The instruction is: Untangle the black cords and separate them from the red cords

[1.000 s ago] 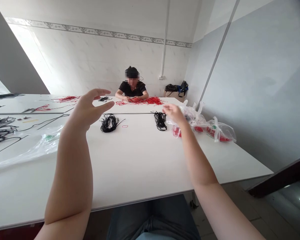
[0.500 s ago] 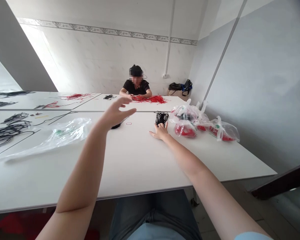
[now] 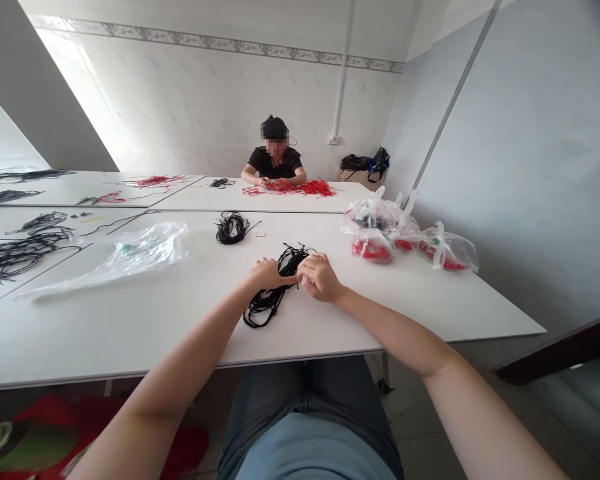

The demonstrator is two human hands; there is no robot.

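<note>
A bundle of black cords (image 3: 264, 308) lies on the white table in front of me, its loose ends fanning out at the top and its loops toward me. My left hand (image 3: 267, 275) is closed on the middle of the bundle from the left, thumb stretched toward the right hand. My right hand (image 3: 321, 277) is closed at the bundle's right edge, beside the left thumb; its fingertips are curled in, so what they pinch is hidden. Farther back lies a second coil of black cord (image 3: 231, 229), with a small thin red rectangular loop (image 3: 261, 234) beside it.
A crumpled clear plastic bag (image 3: 145, 257) lies to the left, near more black cords (image 3: 23, 257). Tied bags with red contents (image 3: 373, 248) stand at the right. Across the table (image 3: 325, 327), a co-worker (image 3: 275, 160) handles red cords (image 3: 316, 188).
The right hand has drawn the black cord bundle toward me and left. My left hand came down from the air and closed on it. The view tilted slightly down.
</note>
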